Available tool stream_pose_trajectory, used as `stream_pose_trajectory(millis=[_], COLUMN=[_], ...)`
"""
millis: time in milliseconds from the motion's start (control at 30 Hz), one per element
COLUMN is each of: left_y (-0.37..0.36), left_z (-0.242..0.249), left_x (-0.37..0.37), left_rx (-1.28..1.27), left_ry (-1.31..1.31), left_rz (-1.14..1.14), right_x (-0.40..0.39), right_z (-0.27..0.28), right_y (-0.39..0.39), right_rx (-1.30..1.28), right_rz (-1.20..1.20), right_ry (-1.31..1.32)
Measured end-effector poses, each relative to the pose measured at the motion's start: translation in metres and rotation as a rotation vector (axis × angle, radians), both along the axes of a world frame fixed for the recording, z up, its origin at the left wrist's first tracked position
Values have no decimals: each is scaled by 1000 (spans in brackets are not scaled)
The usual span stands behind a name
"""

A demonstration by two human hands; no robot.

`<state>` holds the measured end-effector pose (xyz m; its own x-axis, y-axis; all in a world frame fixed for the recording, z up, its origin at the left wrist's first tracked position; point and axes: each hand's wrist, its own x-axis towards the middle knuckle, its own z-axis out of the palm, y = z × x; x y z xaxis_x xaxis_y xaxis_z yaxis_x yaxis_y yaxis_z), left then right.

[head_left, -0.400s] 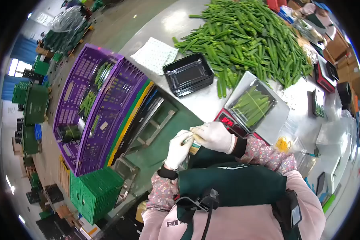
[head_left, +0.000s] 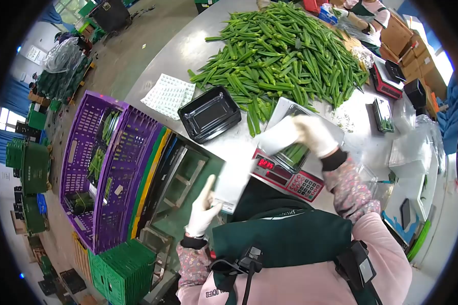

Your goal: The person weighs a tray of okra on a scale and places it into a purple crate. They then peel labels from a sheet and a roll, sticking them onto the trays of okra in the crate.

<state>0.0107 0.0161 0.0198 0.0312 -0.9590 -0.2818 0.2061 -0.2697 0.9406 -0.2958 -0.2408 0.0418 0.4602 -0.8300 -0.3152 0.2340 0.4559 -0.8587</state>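
Note:
My left hand (head_left: 201,216) holds a blurred white flat sheet or packet (head_left: 234,184) by its lower end, over the table's near edge. My right hand (head_left: 316,135) is closed on a whitish sheet (head_left: 279,135), which hangs over a black tray of okra (head_left: 295,154) and partly hides it. That tray rests on a red scale (head_left: 290,179) with a lit display. Left of the scale stands an empty black tray (head_left: 208,114), with a sheet of printed labels (head_left: 169,95) beside it. A large heap of okra (head_left: 290,56) lies behind them.
At the left stands a purple crate (head_left: 124,173) with packed okra, above green crates (head_left: 122,272). Another scale (head_left: 387,81), a packed tray (head_left: 382,115) and clear plastic lids (head_left: 404,147) are at the right. Another person (head_left: 369,20) works at the far right.
My hands were together at the table's near edge. They have come apart, the right up over the okra tray with a whitish sheet, the left down and leftward with a white one.

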Motion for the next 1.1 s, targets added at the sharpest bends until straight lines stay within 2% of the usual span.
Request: stream_pose_trajectory(millis=[67,100,167,200,267,300,367,433,500,600,633,700,767,800,833,900,933,967,1033,1067,1100], left_y=[8,8,10,8,5,2,-6,-7,-10,-2,3,14,33,45,54,77,89,94,127,138,140], left_z=[-10,-6,-17,-15,-7,-3,4,7,12,7,2,-2,-2,-5,1,22,34,60,65,89,99], left_x=[8,11,18,19,20,17,11,7,2,9,14,25,41,50,56,70,77,76,99,93,88], left_rx=[-40,-46,-95,-99,-125,-127,-122,-124,-83,-50,-24,-1,-8,-44,-52,-174,-215,-154,-379,-171,-144], left_ry=[33,37,50,52,-13,-12,-58,-67,-47,-67,-90,-127,-177,-196,-275,-493,-536,-547,-369,-394,-476], left_rz=[112,137,231,229,228,227,264,238,243,266,258,321,434,518,636,731,807,946,1078,1164,1209], right_x=[-33,-42,-60,-57,-40,-26,-4,9,14,26,26,20,12,11,13,3,3,1,5,7,2], right_z=[17,32,26,29,37,36,34,-1,-35,-34,-28,-13,-15,-16,-19,-58,-58,-59,-56,-56,-74], right_y=[-25,-29,-40,-37,-16,-3,25,47,66,81,81,79,63,55,48,38,38,35,30,31,23], right_rx=[-133,-233,-412,-416,-904,-1151,-1408,-1437,-1357,-1455,-1456,-1266,-1261,-1316,-1379,-1252,-1272,-1249,-1209,-1167,-1273], right_rz=[-207,-247,-395,-398,-593,-642,-470,-207,39,-92,-87,58,13,9,3,171,198,226,228,162,48], right_ry=[263,314,454,455,910,1031,1198,1425,1460,1344,1338,1284,1239,1316,1380,1453,1486,1468,1448,1491,1466])
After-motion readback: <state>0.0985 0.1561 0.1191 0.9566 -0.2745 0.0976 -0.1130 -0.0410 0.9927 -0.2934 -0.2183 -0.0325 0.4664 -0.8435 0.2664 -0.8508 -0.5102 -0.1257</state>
